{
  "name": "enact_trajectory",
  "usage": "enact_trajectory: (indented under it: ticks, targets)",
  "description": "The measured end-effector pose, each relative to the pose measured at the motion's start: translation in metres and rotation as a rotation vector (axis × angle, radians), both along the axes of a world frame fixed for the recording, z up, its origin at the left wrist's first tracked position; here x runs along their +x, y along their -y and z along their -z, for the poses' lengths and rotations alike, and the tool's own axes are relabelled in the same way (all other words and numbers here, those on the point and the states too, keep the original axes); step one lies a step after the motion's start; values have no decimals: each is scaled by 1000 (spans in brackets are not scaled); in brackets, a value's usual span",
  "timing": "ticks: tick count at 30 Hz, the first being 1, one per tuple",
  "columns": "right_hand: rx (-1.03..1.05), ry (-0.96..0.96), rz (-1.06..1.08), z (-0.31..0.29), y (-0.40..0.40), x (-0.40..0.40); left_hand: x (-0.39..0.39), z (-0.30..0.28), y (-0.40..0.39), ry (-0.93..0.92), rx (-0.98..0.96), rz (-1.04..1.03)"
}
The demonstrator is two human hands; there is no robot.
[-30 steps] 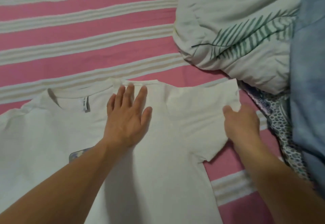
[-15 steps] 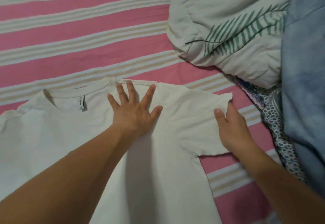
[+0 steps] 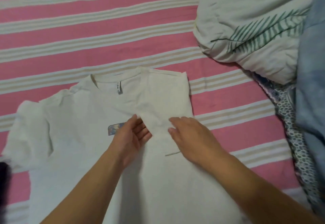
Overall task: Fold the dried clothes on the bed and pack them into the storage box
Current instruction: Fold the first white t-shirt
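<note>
Head view only: my left hand [image 3: 131, 136], fingers relaxed and holding nothing, touches the tip of the right sleeve folded inward over the white cotton T-shirt [image 3: 79, 127], spread across the near edge of the pink striped bedsheet [image 3: 105, 35]. My right hand [image 3: 189, 135] presses flat, fingers straight. Advice: smooth the fold toward the hem before turning the other side; no storage box shows.

Dim, flat indoor light, soft throughout.
Faint shadows under both forearms on the white shirt [image 3: 84, 135]; no glare anywhere. Motion blur on the right hand [image 3: 190, 135] and along the blue fabric [image 3: 313, 100] at right edge. Stripes bowed by wide-angle lens toward upper left.
</note>
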State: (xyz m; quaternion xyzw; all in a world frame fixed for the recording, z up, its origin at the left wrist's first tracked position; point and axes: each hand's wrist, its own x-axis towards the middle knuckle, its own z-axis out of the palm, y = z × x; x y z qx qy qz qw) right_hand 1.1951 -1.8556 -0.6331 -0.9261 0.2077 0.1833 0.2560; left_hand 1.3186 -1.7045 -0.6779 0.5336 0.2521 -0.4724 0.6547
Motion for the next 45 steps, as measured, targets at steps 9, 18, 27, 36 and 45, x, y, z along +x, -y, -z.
enact_trajectory:
  ticks: [9, 18, 27, 36, 45]
  targets:
    - [-109, -25, 921, 45, -57, -247, -20, 11, 19, 500, 430, 388]
    - [179, -234, 821, 16, -88, -317, -49, -1, 20, 848, 445, 525]
    - [151, 37, 513, -61, -171, -301, 16, -105, 7, 1072, 356, 536]
    - [250, -79, 197, -10, -281, -233, 67, -53, -111, 900, 459, 819]
    - [251, -66, 193, -20, -299, -233, 60, -79, -148, 1131, 458, 688]
